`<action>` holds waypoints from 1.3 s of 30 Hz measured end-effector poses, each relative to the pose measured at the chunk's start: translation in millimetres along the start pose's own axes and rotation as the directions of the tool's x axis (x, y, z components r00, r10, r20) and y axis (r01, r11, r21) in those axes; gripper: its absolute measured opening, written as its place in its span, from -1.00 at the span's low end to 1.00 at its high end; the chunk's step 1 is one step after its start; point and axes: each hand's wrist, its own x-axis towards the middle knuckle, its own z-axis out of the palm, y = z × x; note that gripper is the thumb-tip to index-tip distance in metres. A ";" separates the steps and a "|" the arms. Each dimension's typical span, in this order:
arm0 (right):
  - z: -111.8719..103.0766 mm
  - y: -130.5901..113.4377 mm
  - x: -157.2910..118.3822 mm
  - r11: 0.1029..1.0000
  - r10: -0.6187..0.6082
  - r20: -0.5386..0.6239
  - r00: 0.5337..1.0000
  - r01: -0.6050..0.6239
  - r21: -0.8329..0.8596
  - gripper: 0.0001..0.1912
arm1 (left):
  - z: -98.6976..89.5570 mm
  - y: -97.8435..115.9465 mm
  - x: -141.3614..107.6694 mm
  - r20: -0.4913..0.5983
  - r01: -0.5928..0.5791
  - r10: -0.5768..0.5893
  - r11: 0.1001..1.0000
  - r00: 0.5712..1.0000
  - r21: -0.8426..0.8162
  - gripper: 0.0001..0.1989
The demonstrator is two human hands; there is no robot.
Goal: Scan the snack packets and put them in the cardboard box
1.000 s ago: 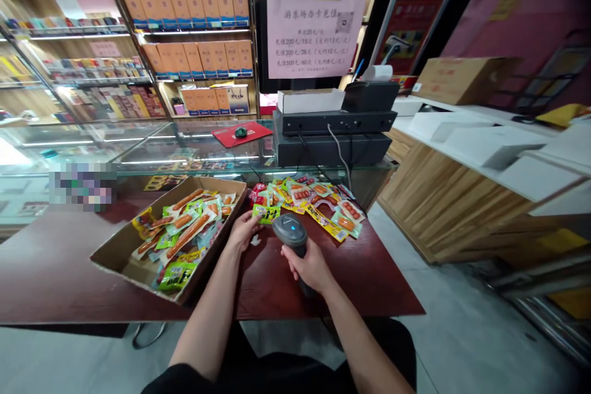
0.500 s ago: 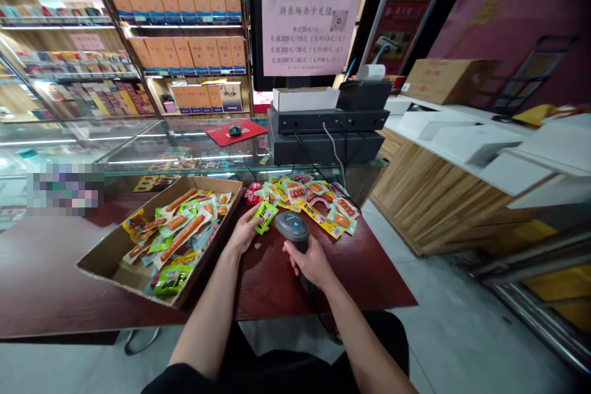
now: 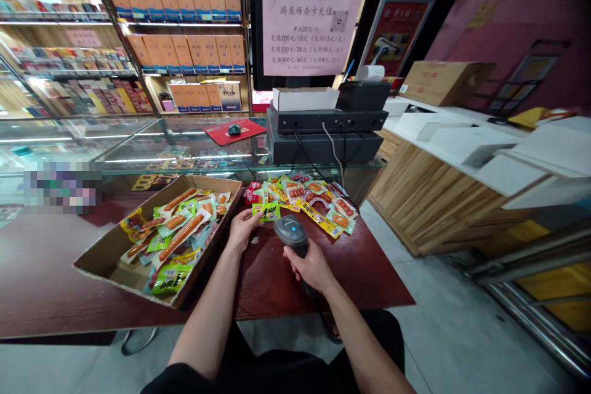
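Between the fingers of my left hand (image 3: 242, 229) is a green snack packet (image 3: 266, 212), held by its left end above the dark red table. My right hand (image 3: 313, 266) is wrapped round the handle of a barcode scanner (image 3: 290, 231), whose dark head with a small blue light is right beside the packet. Just beyond the packet lies a pile of packaged sausages and snacks (image 3: 295, 191), with a long yellow packet (image 3: 322, 220) at its near edge. Left of my left arm, a cardboard box (image 3: 111, 280) holds several wrapped sausages and green packets.
A glass counter (image 3: 184, 135) runs behind the table (image 3: 351, 283), carrying a black mouse (image 3: 234, 130) on a red mat. Dark cash-register equipment (image 3: 323, 141) with hanging cables stands behind the pile. At the right are wooden cabinets (image 3: 410, 197) with white tops and a carton (image 3: 446, 81).
The green packet has turned from steeply tilted to nearly level and shifted slightly away from me with my left hand. The scanner stays almost in place in my right hand.
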 end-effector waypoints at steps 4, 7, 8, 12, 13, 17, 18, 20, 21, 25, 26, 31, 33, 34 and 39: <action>0.2 -0.5 -0.7 1.000 -0.006 0.004 1.000 0.006 0.000 -0.70 | 0.0 -1.3 1.8 -0.003 -0.005 0.005 1.000 1.000 0.000 -0.52; -0.4 -0.6 -0.1 1.000 -0.006 0.005 1.000 0.006 -0.003 -0.70 | 0.3 -2.4 2.9 -0.021 -0.001 0.001 1.000 1.000 0.002 -0.53; -0.7 -0.6 0.0 1.000 -0.003 0.005 1.000 0.003 -0.001 -0.70 | 0.4 -2.5 2.8 -0.022 0.001 -0.001 1.000 1.000 0.000 -0.53; -2.2 -1.4 -0.5 1.000 0.011 -0.003 1.000 -0.011 0.014 -0.70 | 2.0 0.6 -1.8 -0.015 -0.005 0.005 1.000 1.000 0.008 -0.54; -2.8 -1.7 -0.9 1.000 0.014 -0.004 1.000 -0.014 0.017 -0.69 | 2.7 3.2 -4.1 -0.016 -0.015 0.015 1.000 1.000 0.014 -0.55; -5.0 -3.2 -1.3 1.000 0.010 0.002 1.000 -0.010 0.025 -0.66 | 7.1 26.6 -18.3 -0.030 -0.102 0.103 0.995 0.994 0.021 -0.54; -5.3 -3.8 -0.8 1.000 0.003 0.008 1.000 -0.003 0.027 -0.66 | 8.0 35.5 -22.8 -0.039 -0.127 0.127 0.992 0.991 0.007 -0.55; -5.1 -4.9 1.4 1.000 -0.007 0.027 1.000 0.007 0.028 -0.65 | 8.0 55.2 -32.3 -0.074 -0.189 0.186 0.982 0.980 -0.026 -0.55; -4.7 -5.5 2.8 1.000 -0.006 0.037 0.999 0.005 0.029 -0.65 | 6.4 65.3 -37.0 -0.105 -0.228 0.223 0.973 0.969 -0.041 -0.56; -1.7 -7.5 8.4 0.998 0.003 0.047 0.999 -0.006 0.060 -0.66 | -14.5 103.9 -53.8 -0.322 -0.410 0.372 0.910 0.871 -0.060 -0.59; -1.0 -8.0 9.3 0.998 -0.002 0.049 0.999 -0.001 0.069 -0.65 | -22.4 112.7 -57.7 -0.386 -0.456 0.401 0.888 0.831 -0.060 -0.59; -1.1 -11.6 9.5 0.997 -0.027 0.074 0.997 0.022 0.071 -0.63 | -48.5 144.7 -73.6 -0.544 -0.657 0.569 0.753 0.616 0.042 -0.62; -2.6 -12.4 8.8 0.997 -0.034 0.075 0.997 0.028 0.073 -0.63 | -45.3 147.4 -75.1 -0.532 -0.662 0.596 0.745 0.601 0.088 -0.63; -3.5 -12.4 8.5 0.997 -0.035 0.072 0.997 0.029 0.076 -0.63 | -40.7 146.0 -74.2 -0.517 -0.653 0.600 0.751 0.611 0.100 -0.63; -14.7 -8.0 7.2 0.996 -0.022 0.008 1.000 0.021 0.085 -0.64 | -0.1 115.3 -56.2 -0.413 -0.546 0.529 0.833 0.742 0.086 -0.57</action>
